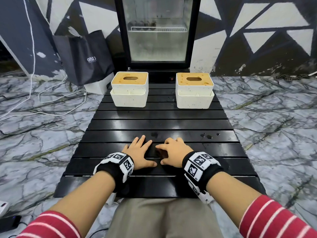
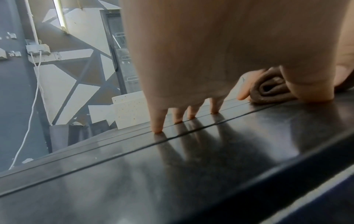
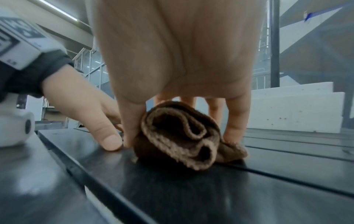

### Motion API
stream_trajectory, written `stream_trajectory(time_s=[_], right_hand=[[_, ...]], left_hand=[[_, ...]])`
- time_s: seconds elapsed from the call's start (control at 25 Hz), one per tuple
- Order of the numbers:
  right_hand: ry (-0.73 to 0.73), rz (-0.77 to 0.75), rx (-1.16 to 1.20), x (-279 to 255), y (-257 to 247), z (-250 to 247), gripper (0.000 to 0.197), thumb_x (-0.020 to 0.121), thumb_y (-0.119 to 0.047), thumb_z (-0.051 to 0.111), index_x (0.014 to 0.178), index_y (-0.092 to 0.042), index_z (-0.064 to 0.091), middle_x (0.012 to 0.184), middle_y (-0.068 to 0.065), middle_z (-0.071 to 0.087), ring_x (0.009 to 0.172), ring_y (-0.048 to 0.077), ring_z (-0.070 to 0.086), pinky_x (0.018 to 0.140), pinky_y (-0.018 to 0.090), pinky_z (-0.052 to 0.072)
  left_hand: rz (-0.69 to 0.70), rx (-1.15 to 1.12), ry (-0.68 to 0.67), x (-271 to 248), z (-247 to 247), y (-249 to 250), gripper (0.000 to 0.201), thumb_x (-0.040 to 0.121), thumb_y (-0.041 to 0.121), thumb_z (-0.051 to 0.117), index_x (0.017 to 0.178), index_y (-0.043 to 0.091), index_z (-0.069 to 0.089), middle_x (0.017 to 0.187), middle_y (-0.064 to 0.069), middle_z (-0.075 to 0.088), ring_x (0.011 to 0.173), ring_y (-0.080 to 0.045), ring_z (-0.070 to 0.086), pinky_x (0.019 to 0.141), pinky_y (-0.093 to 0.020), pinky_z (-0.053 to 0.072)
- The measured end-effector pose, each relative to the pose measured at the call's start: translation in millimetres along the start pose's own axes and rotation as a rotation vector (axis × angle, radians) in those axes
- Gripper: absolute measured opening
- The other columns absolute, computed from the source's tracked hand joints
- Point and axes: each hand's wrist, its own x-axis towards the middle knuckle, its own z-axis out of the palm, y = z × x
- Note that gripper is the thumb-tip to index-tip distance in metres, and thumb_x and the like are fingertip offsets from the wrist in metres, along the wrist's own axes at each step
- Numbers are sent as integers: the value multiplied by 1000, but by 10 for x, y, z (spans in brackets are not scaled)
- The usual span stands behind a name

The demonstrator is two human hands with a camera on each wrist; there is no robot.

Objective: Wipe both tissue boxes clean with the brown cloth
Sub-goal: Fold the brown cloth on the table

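Two white speckled tissue boxes with stained tan lids stand at the far end of the black slatted table (image 1: 159, 121): the left box (image 1: 129, 90) (image 2: 130, 110) and the right box (image 1: 195, 91) (image 3: 295, 109). A rolled brown cloth (image 3: 182, 136) (image 2: 272, 89) lies on the near middle of the table. My right hand (image 1: 173, 150) (image 3: 182, 60) arches over it, thumb and fingers curled round the roll. My left hand (image 1: 139, 152) (image 2: 191, 68) rests beside it with straight, spread fingers, tips on the slats, its thumb next to the cloth.
A glass-door fridge (image 1: 157, 31) stands just behind the table. A black shopping bag (image 1: 85, 57) leans at the back left, and white cables (image 1: 51, 100) run over the marble floor. Dark drops (image 1: 208, 136) lie on the table to the right of my hands.
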Motion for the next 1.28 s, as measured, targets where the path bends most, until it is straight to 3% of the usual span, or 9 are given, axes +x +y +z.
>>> stream_trajectory(time_s=[0.16,0.56,1.08,1.28], right_hand=[[29,18,37,-208,197,73,60,81,-46,60,135,-42,33,136,-3,35,123,29,27,101,47,38],[70,116,91,-782,736,182,60,81,-45,59,135,-42,33,137,-4,36,123,29,27,103,46,36],[43,191,72,-875,758,92,58,79,-49,59,133,-42,36,140,-4,34,130,27,24,103,49,33],[156,113,150,-576,582,-189,60,82,-43,59,136,-33,35,145,1,29,134,26,22,107,47,30]], left_hand=[[-30,5,26,-31,11,133,93,80,64,52,150,28,2,159,-1,-11,146,-21,-9,118,-46,6],[196,108,4,-112,122,940,89,82,66,48,150,29,6,159,4,-7,146,-15,-5,118,-46,3],[233,54,11,-118,154,904,88,82,61,53,150,28,8,159,3,-4,147,-16,-2,117,-46,14],[260,-7,90,-38,-72,691,76,87,54,53,149,26,20,159,1,12,145,-16,13,117,-42,16]])
